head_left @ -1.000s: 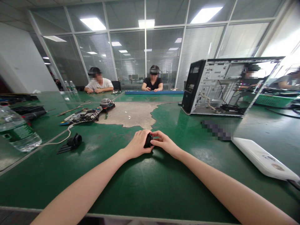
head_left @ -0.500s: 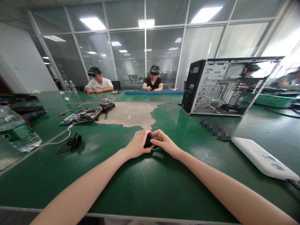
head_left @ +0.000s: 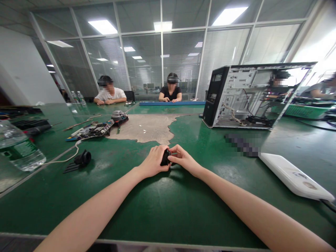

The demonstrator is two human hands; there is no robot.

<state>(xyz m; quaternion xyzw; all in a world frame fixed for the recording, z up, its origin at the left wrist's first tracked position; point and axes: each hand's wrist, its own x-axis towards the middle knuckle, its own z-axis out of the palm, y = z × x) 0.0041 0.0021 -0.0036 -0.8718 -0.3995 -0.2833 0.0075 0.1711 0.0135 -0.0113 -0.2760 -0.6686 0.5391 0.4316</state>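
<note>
Just above the green table (head_left: 147,213), in the middle of the view, my two hands meet around a small black part (head_left: 165,158). My left hand (head_left: 154,161) is closed round its left side, fingers over the back and thumb in front. The fingertips of my right hand (head_left: 181,159) pinch its right side. Most of the part is covered by my fingers, so its exact kind cannot be made out. Left of my hands lies a black plastic piece (head_left: 83,159) with a round ring and several flat prongs.
An opened computer case (head_left: 217,98) stands at the right, a white power bank-like block (head_left: 296,176) in front of it. Leftward lie a circuit board (head_left: 90,131), a metal-topped cooler (head_left: 120,116) and a water bottle (head_left: 23,150). Two people (head_left: 170,93) sit across the table.
Almost nothing differs. Both hands keep their hold on the black part, and the whole view has shifted very slightly.
</note>
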